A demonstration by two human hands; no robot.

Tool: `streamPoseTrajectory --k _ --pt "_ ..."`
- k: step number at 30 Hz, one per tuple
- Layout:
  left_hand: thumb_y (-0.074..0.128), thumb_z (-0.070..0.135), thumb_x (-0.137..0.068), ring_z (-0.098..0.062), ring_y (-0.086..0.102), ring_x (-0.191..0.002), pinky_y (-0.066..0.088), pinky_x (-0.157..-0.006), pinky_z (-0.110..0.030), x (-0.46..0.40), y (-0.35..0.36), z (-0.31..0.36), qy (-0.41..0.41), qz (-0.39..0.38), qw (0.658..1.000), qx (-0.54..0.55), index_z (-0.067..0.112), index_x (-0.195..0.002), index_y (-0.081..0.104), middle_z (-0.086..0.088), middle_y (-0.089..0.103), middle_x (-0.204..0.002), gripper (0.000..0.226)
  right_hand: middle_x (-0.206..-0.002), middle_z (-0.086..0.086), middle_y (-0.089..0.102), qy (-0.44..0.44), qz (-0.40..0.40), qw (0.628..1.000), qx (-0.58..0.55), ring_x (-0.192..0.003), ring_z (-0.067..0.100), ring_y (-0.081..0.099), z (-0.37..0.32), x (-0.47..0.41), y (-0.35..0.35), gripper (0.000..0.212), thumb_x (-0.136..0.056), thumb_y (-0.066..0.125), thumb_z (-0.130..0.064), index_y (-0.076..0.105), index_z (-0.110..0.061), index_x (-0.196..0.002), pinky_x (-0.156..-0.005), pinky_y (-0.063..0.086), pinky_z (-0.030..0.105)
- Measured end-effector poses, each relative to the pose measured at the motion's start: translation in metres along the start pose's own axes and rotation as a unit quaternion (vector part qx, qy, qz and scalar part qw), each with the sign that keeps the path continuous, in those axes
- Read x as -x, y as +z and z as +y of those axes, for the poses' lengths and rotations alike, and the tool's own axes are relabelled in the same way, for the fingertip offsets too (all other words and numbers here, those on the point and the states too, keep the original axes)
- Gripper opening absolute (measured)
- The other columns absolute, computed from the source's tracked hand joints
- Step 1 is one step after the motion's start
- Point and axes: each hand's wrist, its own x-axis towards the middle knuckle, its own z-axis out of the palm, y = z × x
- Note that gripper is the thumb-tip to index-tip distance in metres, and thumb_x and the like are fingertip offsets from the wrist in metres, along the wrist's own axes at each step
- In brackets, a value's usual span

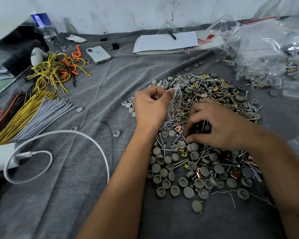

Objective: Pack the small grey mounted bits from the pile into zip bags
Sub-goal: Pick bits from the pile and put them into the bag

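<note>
pile [204,135]: big heap of grey caps, screws and brass/copper clips on the grey cloth [76,195], right of centre, both hands working in it

left hand [149,107]: fingers curled, pinching a small clear zip bag [175,95] by its top edge; the bag hangs slanted over the left side of the pile and looks like it already has a few screws in it, hard to be sure

right hand [219,126]: knuckles up, fingers bent down into the middle of the pile. Looks like it's raking or picking something, but the fingertips are buried, so I can't tell if it actually has a piece or not

grey bits [164,176]: mostly in the pile, thickest along the near and left edge, plus a few strays rolled off onto the cloth

how they'll handle: my guess is light, hard little plastic discs, smooth and round, so they skid and roll. The screws are thin and pointy and tangle with the clips. Best to pinch a cap by its rim or a screw by its shank, a few at a time

bag: thin, floppy, slippery film, needs its mouth held open or stuff bounces out

filled bags [259,69]: heap of clear bags far right, well apart from the hands

other stuff: cable ties [41,112] on the left, phone [98,54] at the back
</note>
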Motion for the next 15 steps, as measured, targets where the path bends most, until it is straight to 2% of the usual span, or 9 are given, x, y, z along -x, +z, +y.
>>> streamPoseTrajectory --k 5,8,11,13,15 --pt "0.078 0.018 -0.092 -0.016 0.041 -0.049 0.038 -0.055 -0.031 -0.0002 0.0001 -0.0007 0.000 -0.004 1.000 -0.007 0.012 -0.065 0.064 0.001 0.050 -0.051 0.032 -0.099 -0.019 0.053 0.009 -0.023 1.000 0.012 -0.107 0.007 0.040 -0.0004 -0.0002 0.0001 0.013 -0.078 0.083 -0.045 0.072 -0.039 -0.083 -0.095 0.037 0.031" --pt "0.077 0.018 -0.092 -0.014 0.042 -0.049 0.038 -0.054 -0.028 -0.0003 -0.0002 -0.0005 0.001 -0.003 1.000 -0.010 0.011 -0.065 0.064 -0.001 0.052 -0.053 0.031 -0.095 -0.019 0.058 0.010 -0.005 1.000 -0.013 -0.105 0.003 0.047 -0.0031 -0.0005 -0.0003 0.016 -0.080 0.083 -0.039 0.067 -0.037 -0.079 -0.092 0.041 0.031" --pt "0.078 0.019 -0.092 -0.017 0.044 -0.051 0.039 -0.055 -0.030 0.0000 -0.0011 -0.0001 0.011 -0.005 1.000 -0.013 0.004 -0.069 0.066 -0.006 0.054 -0.057 0.030 -0.088 -0.017 0.068 0.015 0.083 0.991 -0.102 -0.089 -0.002 0.063 -0.0028 -0.0006 -0.0011 0.013 -0.087 0.079 -0.031 0.066 -0.034 -0.084 -0.080 0.050 0.027" --pt "0.078 0.020 -0.092 -0.022 0.047 -0.053 0.041 -0.056 -0.034 0.0009 -0.0011 0.0004 0.019 -0.009 1.000 -0.020 0.000 -0.072 0.068 -0.008 0.056 -0.059 0.030 -0.088 -0.015 0.071 0.018 0.178 0.971 -0.159 -0.086 0.000 0.068 -0.0011 -0.0018 -0.0004 0.014 -0.088 0.078 -0.025 0.066 -0.032 -0.089 -0.078 0.054 0.025" --pt "0.079 0.021 -0.092 -0.021 0.049 -0.052 0.042 -0.055 -0.034 0.0019 -0.0004 0.0010 0.022 -0.022 0.999 -0.035 0.006 -0.070 0.070 -0.006 0.058 -0.057 0.028 -0.088 -0.012 0.073 0.019 0.261 0.946 -0.190 -0.087 0.003 0.071 -0.0002 -0.0034 0.0013 0.016 -0.087 0.080 -0.019 0.068 -0.026 -0.095 -0.080 0.057 0.026"
